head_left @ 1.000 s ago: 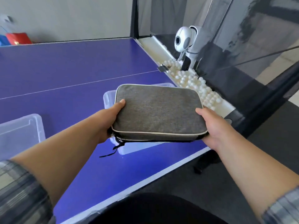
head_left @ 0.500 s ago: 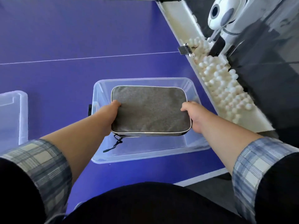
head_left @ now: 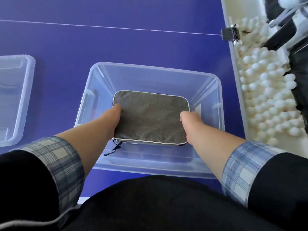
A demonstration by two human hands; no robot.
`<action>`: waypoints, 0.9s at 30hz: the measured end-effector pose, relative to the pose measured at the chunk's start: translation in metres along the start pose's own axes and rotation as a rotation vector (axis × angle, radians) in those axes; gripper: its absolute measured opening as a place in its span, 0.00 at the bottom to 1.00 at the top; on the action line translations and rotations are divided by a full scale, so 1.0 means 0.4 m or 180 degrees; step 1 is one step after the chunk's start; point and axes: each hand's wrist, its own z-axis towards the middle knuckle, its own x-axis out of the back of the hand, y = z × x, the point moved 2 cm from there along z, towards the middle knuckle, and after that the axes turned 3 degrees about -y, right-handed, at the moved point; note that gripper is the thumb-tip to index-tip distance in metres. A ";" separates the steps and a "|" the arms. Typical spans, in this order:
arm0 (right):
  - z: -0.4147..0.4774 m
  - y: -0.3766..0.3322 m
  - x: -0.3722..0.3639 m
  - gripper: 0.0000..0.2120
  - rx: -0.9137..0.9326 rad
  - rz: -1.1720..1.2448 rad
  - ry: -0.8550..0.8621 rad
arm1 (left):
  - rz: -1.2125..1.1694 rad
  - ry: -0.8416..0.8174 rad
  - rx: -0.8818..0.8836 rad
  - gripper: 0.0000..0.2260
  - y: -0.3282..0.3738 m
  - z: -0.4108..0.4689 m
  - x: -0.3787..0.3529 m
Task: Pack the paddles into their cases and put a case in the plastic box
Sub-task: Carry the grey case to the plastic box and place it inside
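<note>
Case [head_left: 150, 116] between both hands' fingers [head_left: 116, 108]

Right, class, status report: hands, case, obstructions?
Left hand, right hand gripping grey fabric case. Case inside clear plastic box. Nothing blocking.

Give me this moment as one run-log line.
step: case into box | left hand: holding grey case | right hand: holding case | case: flat, inside clear plastic box | release: not yet

Both hands [head_left: 115, 117] [head_left: 190, 121] gripping (thumbs up)
</note>
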 end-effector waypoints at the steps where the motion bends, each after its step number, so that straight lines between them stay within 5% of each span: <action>1: 0.002 0.002 0.001 0.15 0.0006 -0.0050 0.0021 | 0.0137 0.0034 -0.0042 0.12 0.002 -0.003 -0.004; 6: -0.015 0.009 -0.006 0.25 0.0548 -0.0385 0.0301 | 0.1255 0.0382 -0.0290 0.19 0.009 -0.055 0.006; 8: -0.045 0.000 -0.018 0.30 0.0998 -0.0578 0.0579 | 0.1395 0.0443 -0.0786 0.22 0.019 -0.096 0.026; 15: -0.287 -0.103 -0.201 0.29 0.2662 -0.0557 0.0622 | 0.0703 0.0354 -0.2597 0.16 0.009 -0.215 0.242; 21: -0.526 -0.148 -0.544 0.24 0.3606 -0.0432 0.0062 | 0.0194 0.0834 -0.2711 0.13 -0.077 -0.125 0.632; 24: -0.593 -0.119 -0.782 0.23 0.3360 -0.0800 -0.0440 | 0.0460 0.1089 -0.2358 0.16 -0.161 0.012 0.882; 27: -0.605 -0.043 -1.011 0.24 0.2276 -0.1330 -0.0966 | 0.0743 0.1192 -0.1837 0.22 -0.256 0.143 1.132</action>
